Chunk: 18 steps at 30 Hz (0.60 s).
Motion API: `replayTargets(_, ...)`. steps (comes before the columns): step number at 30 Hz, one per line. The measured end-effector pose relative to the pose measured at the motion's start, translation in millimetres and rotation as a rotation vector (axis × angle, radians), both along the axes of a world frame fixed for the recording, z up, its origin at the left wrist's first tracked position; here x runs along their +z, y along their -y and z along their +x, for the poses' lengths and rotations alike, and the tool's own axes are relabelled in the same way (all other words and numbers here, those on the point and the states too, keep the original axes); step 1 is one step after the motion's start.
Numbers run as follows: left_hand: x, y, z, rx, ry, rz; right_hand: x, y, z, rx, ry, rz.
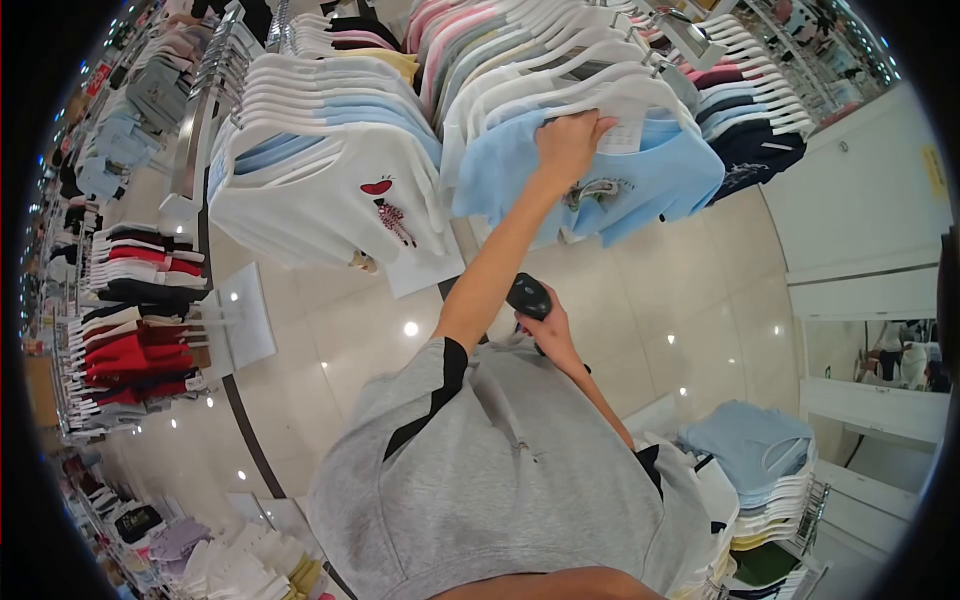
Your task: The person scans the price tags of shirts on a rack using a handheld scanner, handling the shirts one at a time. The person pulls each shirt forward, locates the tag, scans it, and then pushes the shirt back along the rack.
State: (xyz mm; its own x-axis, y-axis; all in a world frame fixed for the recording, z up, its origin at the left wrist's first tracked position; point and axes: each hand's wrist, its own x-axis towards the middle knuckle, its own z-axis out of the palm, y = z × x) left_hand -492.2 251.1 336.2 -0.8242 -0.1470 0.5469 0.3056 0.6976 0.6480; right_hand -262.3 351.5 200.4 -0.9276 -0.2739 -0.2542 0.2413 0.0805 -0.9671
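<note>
My left hand (572, 148) reaches up to the rack with its fingers curled over the neckline of a light blue T-shirt (660, 170). This shirt is on a white hanger (640, 93) at the front of its row and has a small printed picture on the chest. Just right of the fingers, a white tag (622, 136) shows inside the collar. Lower down, close to my body, my right hand (548, 322) is closed around a black handheld barcode scanner (529, 296). Part of the scanner's grip is hidden by my fingers.
Beside the blue shirt hangs a white shirt (320, 195) with a red heart and figure print. Navy clothes (755, 155) hang at the right. Another rack holds red garments (140, 350) at the left. Pale blue clothes (750, 445) hang behind me, near white cabinets (860, 190).
</note>
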Motion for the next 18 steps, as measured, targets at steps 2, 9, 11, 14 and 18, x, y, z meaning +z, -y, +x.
replayTargets(2, 0, 2, 0, 0.008, -0.035, -0.01, 0, -1, -1, 0.0, 0.007, -0.009)
replayTargets(9, 1, 11, -1, -0.269, 0.191, 0.132, -4, -1, -4, 0.028, 0.012, -0.034)
replayTargets(11, -6, 10, -5, -0.317, 0.172, 0.144, -4, 0, -4, 0.035, 0.009, -0.034)
replayTargets(14, -9, 7, -7, -0.398, 0.044, 0.287, -6, 0, -4, 0.038, 0.019, -0.041)
replayTargets(18, -3, 3, -3, -0.483, -0.008, 0.398, -8, -1, -6, 0.031, 0.021, -0.034)
